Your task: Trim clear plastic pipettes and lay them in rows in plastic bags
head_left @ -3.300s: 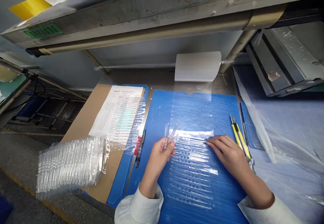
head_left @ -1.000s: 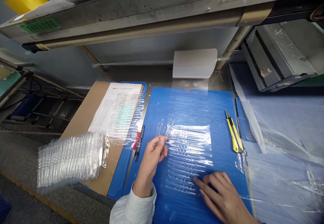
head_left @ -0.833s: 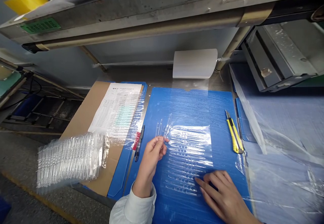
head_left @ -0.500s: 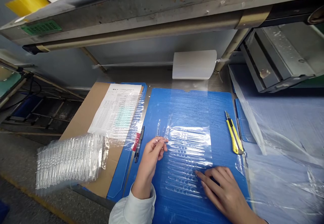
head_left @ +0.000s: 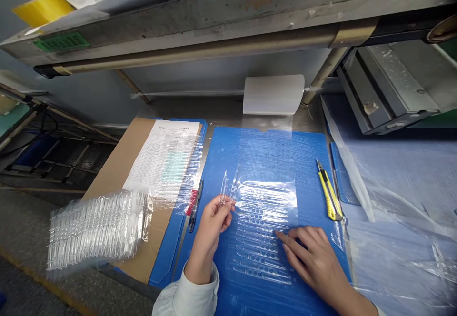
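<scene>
My left hand [head_left: 216, 215] pinches one or more slim, clear, pointed tubes [head_left: 223, 185] that stick up past its fingertips; how many it holds I cannot tell. Beside it, a column of similar clear tubes [head_left: 262, 232] lies crosswise on transparent film [head_left: 293, 202] over a blue board [head_left: 310, 149]. Round bubble-like parts run down the middle of the column. My right hand [head_left: 312, 256] rests at the column's right side, holding nothing, with its index finger stretched onto the tubes and the others loosely bent.
A white film roll [head_left: 273, 94] sits behind the board. To the right lie a yellow utility knife [head_left: 329, 190] and a metal-cased machine [head_left: 396, 83]. Leftward are a pen [head_left: 195, 206], a printed sheet [head_left: 146, 154], cardboard [head_left: 117, 163] and a wrapped bundle of tubes [head_left: 96, 228]. A shelf edge [head_left: 200, 25] spans above.
My right hand has slid a little farther up the column, away from me. My left hand keeps its pinch and has shifted only slightly. The view has tilted a touch.
</scene>
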Tool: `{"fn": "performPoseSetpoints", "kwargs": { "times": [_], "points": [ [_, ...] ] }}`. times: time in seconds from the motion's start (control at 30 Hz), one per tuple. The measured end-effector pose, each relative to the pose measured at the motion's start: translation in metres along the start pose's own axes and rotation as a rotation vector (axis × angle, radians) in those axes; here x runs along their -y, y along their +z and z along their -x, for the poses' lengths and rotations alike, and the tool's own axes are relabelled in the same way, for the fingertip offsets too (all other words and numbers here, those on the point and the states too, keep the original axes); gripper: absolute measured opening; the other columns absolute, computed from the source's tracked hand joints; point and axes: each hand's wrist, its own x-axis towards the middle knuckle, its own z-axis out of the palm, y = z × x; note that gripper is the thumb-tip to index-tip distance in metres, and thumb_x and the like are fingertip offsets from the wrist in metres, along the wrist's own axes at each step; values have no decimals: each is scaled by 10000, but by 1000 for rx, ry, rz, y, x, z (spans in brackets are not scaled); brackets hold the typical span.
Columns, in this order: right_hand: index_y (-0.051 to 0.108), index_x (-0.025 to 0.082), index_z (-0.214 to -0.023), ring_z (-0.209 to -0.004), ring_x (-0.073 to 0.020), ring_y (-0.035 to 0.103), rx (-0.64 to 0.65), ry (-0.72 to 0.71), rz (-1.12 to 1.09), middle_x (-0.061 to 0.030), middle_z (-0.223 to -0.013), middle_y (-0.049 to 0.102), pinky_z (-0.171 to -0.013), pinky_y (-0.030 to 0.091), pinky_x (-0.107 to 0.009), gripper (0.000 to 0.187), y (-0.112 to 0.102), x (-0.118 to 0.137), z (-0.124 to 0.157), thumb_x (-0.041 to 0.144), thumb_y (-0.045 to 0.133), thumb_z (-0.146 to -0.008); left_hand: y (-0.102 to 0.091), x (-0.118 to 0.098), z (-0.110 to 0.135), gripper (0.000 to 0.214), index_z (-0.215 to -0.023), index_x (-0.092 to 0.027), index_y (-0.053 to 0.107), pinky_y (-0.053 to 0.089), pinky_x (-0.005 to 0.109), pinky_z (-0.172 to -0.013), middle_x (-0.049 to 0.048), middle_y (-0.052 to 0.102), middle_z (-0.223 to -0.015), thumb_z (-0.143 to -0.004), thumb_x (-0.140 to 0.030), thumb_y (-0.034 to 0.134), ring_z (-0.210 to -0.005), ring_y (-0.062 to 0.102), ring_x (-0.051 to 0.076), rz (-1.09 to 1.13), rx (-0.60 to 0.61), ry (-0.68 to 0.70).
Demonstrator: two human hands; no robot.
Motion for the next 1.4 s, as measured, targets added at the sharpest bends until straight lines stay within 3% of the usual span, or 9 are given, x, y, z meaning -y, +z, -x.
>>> {"fn": "performPoseSetpoints", "kwargs": {
  "times": [0.53,1.1,1.27,1.4],
  "points": [
    [644,176,-1021,-685,-150,453,-61,-14,21,-33,-721,567,-644,296,-302,230,2,-10,-17,149,471,-872,-3,3,-1,311,-963,-154,621,214,171,-379,-36,525,-642,-772,-397,588,-415,364,31,-10,3,-22],
    [671,190,-913,-689,-150,455,-34,-5,81,-35,-722,580,-653,302,-311,191,5,-24,-28,174,486,-867,-2,2,0,268,-834,-146,607,159,177,-367,-30,527,-641,-724,-388,634,-398,307,21,-55,39,-34],
    [654,192,-1015,-693,-150,463,-68,0,84,-35,-736,582,-653,302,-306,222,5,-27,-31,162,487,-872,-2,1,1,289,-977,-161,598,163,170,-373,-36,529,-617,-764,-354,603,-391,269,17,-67,71,-41],
    [668,187,-987,-680,-151,464,-69,-15,102,-34,-718,575,-640,293,-302,212,5,-29,-34,178,490,-873,-3,1,1,358,-1039,-163,583,176,171,-374,-22,566,-642,-747,-365,628,-392,278,18,-94,63,-30]
  ]
}}
